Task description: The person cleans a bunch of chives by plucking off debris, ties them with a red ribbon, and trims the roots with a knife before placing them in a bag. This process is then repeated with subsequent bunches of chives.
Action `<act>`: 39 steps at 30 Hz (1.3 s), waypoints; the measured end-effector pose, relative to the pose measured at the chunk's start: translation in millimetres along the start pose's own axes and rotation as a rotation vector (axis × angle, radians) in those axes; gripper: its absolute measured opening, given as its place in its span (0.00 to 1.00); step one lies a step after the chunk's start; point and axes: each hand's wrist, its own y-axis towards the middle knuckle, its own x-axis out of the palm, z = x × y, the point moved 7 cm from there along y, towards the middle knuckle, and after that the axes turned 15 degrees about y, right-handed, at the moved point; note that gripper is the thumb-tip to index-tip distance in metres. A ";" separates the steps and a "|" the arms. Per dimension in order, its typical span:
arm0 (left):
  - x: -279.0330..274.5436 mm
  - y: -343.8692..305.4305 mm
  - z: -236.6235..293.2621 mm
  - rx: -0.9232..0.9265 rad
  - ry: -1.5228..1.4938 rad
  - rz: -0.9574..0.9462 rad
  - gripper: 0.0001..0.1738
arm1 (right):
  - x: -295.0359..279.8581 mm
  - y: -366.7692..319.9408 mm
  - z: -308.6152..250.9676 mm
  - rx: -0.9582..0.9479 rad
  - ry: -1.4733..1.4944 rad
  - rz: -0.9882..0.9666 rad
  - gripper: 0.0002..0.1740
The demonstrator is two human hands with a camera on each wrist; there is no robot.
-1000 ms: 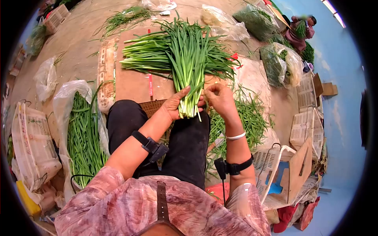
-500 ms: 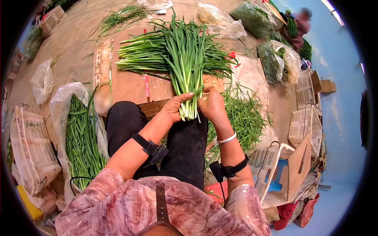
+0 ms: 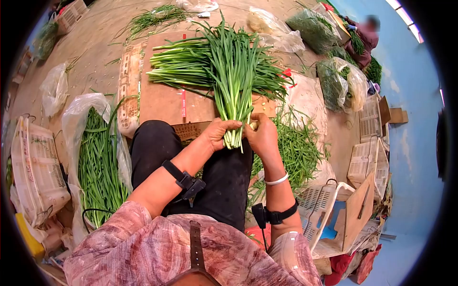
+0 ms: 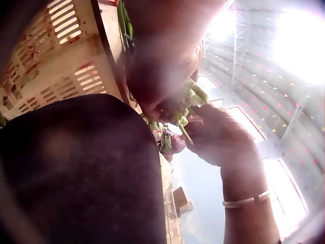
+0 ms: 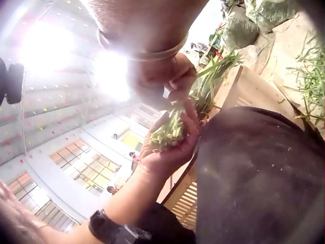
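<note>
A bunch of garlic chives [image 3: 232, 81], dark leaves pointing away and pale stems towards the person, lies between both hands. My left hand [image 3: 219, 133] grips it low on the stems, thumb across the front. My right hand [image 3: 263, 133] is at the right side of the stems, fingers curled and pinching there. In the right wrist view the cut stem ends [image 5: 167, 134] sit in the left palm. Under the bunch, more garlic chives [image 3: 183, 62] lie crosswise on a cardboard sheet [image 3: 162, 102]. What exactly the right fingertips pinch I cannot tell.
Loose green trimmings [image 3: 298, 150] cover the floor at the right. A plastic bag of garlic chives [image 3: 98, 162] stands by the left knee. White crates [image 3: 43, 167] are at left and right. Filled bags [image 3: 334, 83] and another person [image 3: 367, 38] are at the back right.
My right hand has come in from beside the bunch to its stems, where its fingers now pinch. The left thumb has shifted further across the stems. The head view has swayed slightly.
</note>
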 end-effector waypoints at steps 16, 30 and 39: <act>26.1 -14.8 41.6 -0.015 0.405 0.132 0.09 | -19.3 -57.2 -38.7 -0.177 0.386 -0.188 0.13; 39.7 -147.0 24.8 -0.575 1.366 -0.376 0.15 | -37.9 -198.5 -34.1 0.036 0.882 -0.614 0.24; -20.7 -241.9 78.0 -0.647 1.511 -0.138 0.25 | -60.6 -208.7 46.1 0.277 0.910 -0.162 0.17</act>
